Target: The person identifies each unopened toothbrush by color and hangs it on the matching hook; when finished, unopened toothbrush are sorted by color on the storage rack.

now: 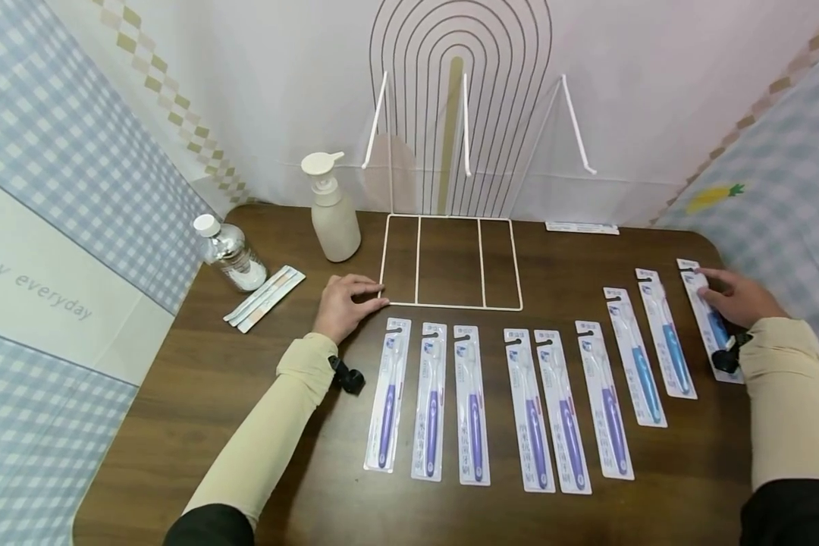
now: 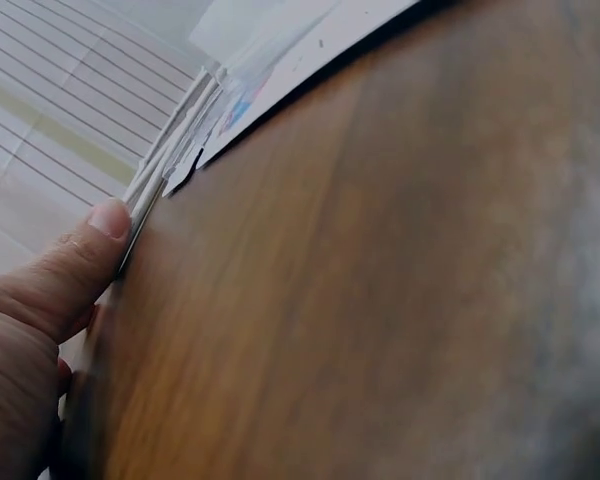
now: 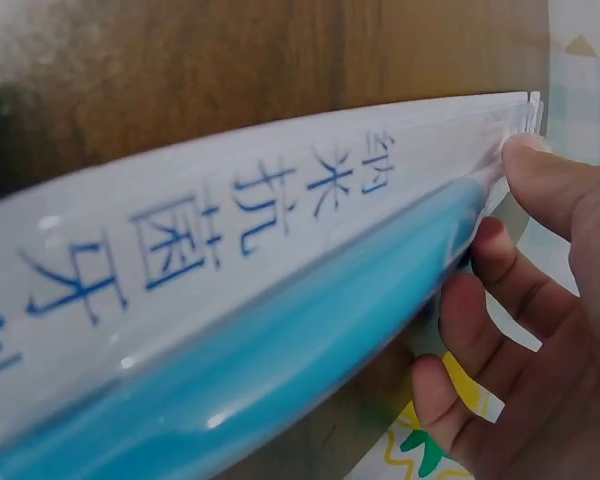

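A white wire display rack [image 1: 450,306] stands at the back middle, with three long prongs reaching forward from its upright. My left hand [image 1: 344,305] holds its front left corner between thumb and index finger; the left wrist view shows the thumb [image 2: 108,222] against the wire. At the far right my right hand [image 1: 740,296] grips the edge of a packaged blue toothbrush [image 3: 310,320], thumb on the near side and fingers curled behind. Two more blue toothbrush packs [image 1: 669,341] lie to its left. Several purple toothbrush packs [image 1: 474,409] line the table's front.
Left of the rack stand a pump bottle [image 1: 336,224] and a clear bottle with a white cap [image 1: 235,258]. Beside them lie thin flat packets [image 1: 265,298]. Another flat white pack [image 1: 582,227] lies at the back edge. Cloth curtains [image 1: 778,167] border the wooden table [image 1: 232,394].
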Available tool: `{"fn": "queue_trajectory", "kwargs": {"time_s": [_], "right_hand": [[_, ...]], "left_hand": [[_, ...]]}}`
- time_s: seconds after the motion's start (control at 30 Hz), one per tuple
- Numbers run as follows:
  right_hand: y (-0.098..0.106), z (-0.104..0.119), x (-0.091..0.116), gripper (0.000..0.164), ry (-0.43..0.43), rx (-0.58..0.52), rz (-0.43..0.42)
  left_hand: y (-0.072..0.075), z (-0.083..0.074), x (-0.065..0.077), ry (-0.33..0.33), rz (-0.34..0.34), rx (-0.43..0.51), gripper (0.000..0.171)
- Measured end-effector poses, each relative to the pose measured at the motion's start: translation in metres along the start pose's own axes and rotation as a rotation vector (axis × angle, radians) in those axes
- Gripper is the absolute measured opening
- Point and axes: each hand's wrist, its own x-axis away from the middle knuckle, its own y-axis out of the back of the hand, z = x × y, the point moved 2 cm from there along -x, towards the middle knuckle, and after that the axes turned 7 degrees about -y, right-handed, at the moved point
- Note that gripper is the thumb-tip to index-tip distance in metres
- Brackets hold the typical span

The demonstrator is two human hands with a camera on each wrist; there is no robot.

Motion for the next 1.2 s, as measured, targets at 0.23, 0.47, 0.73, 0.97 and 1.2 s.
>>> {"fn": "queue_trajectory", "kwargs": {"time_s": [0.23, 0.47, 0.73, 0.97, 1.2], "right_hand": [[-0.003, -0.009, -0.003, 0.069, 0.009, -0.03, -0.042], [0.004, 0.003, 0.01, 0.062, 0.025, -0.134, -0.179], [0.034, 0.071, 0.053, 0.052, 0.009, -0.146, -0.507], [0.058, 0.173, 0.119, 0.049, 0.199, -0.284, -0.836], [0.06, 0.269, 0.166, 0.04, 0.576, -0.189, -1.01]], "left_hand": [[0.001, -0.001, 0.0, 0.016, -0.007, -0.027, 0.036], [0.002, 0.0, -0.003, -0.012, -0.019, -0.034, 0.035], [0.001, -0.003, 0.001, 0.03, 0.006, -0.031, 0.033], [0.001, -0.004, 0.003, 0.004, -0.007, -0.047, 0.031], [0.0, -0.003, 0.002, -0.01, -0.016, -0.036, 0.03]]}}
